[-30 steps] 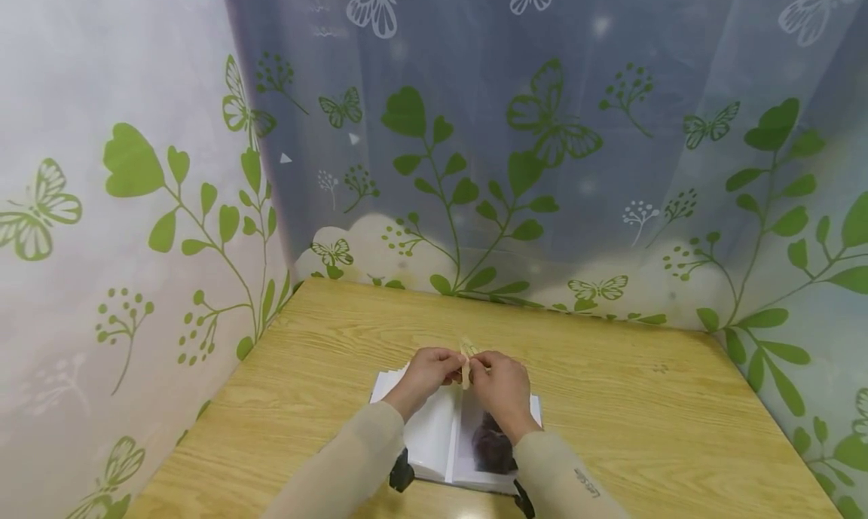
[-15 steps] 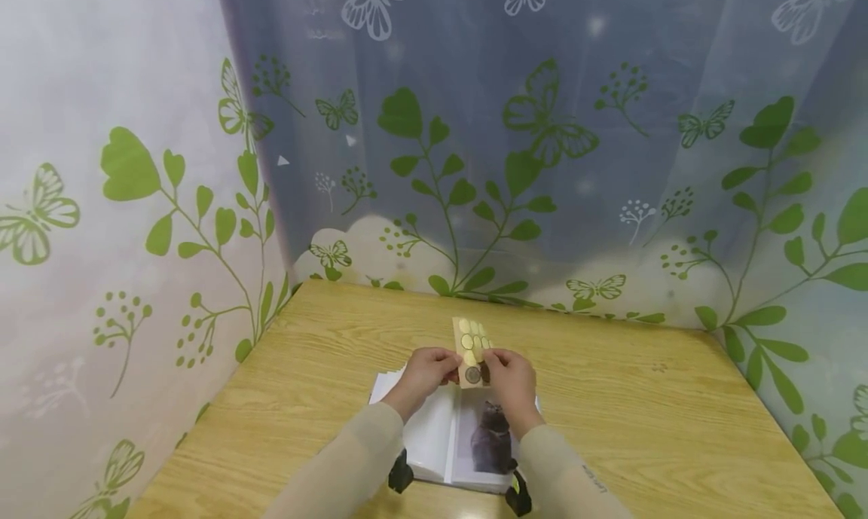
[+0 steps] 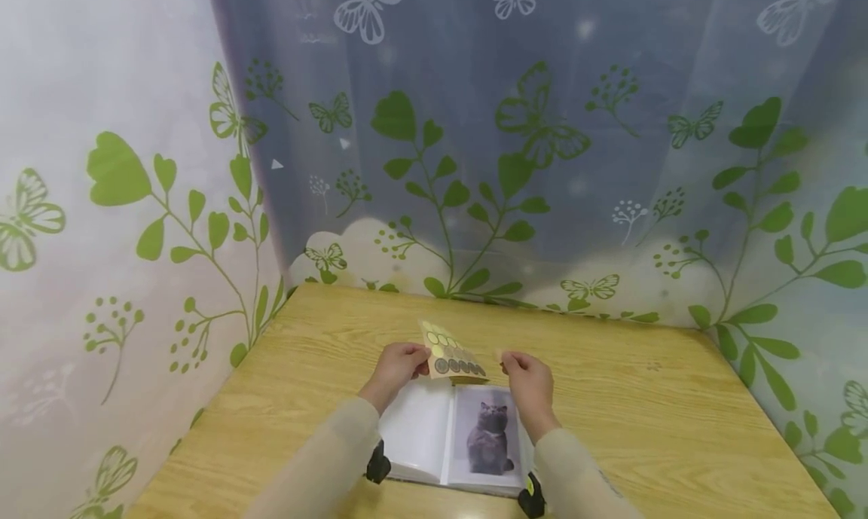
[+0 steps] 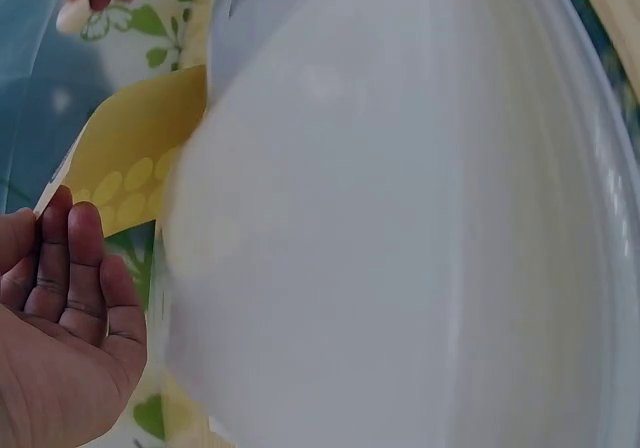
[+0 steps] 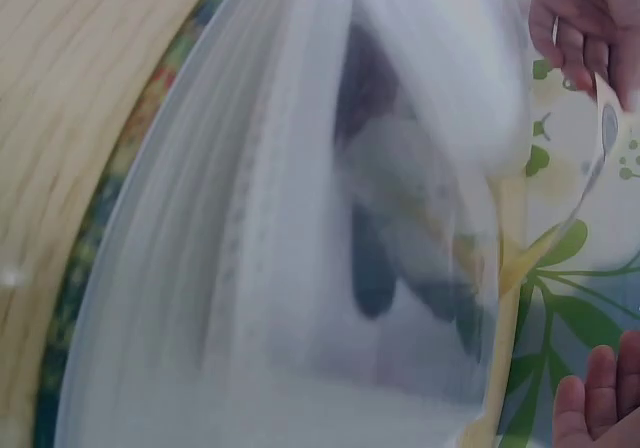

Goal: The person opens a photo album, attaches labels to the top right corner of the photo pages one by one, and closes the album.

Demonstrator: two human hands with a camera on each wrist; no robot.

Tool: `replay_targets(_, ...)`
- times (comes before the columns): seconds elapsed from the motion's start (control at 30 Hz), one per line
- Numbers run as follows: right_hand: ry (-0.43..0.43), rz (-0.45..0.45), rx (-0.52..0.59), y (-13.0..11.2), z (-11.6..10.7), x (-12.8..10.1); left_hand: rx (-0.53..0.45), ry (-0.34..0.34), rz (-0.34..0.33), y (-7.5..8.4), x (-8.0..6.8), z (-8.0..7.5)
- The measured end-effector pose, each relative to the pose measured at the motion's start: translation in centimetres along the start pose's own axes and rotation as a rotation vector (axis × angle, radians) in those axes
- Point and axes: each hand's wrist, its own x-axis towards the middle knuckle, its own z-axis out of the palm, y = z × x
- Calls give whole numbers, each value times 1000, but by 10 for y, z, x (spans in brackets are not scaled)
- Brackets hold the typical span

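while the wood-grain table (image 3: 631,398) stretches beneath all the fingers, the open photo album (image 3: 415,432) lies below and between them, its cat photo (image 3: 491,440) nearer the right ones. a sheet of round stickers (image 3: 449,353) curves away from the left hand (image 3: 396,367), thumb and fingers pinching its edge; clear of it, the right hand (image 3: 530,383) pinches a small pale piece (image 4: 72,14) between curled fingers.

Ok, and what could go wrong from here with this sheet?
The sheet, gripped at one edge by the left hand, curves, so it might crease or slip. The small pale piece that the right hand seems to pinch could drop, perhaps onto the open album.
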Motion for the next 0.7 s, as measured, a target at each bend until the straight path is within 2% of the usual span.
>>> replay_targets(0.17,18,-42,-51,5,-4,0,14,76,-45,-3,3,-19)
replay_targets(0.37,23,-90,-116,11,-8,-2,-57,163,-84,-12,3,-47)
replay_targets(0.7,18,-95,-137,15,-16,-5,-53,260,-139,-44,-2,-100)
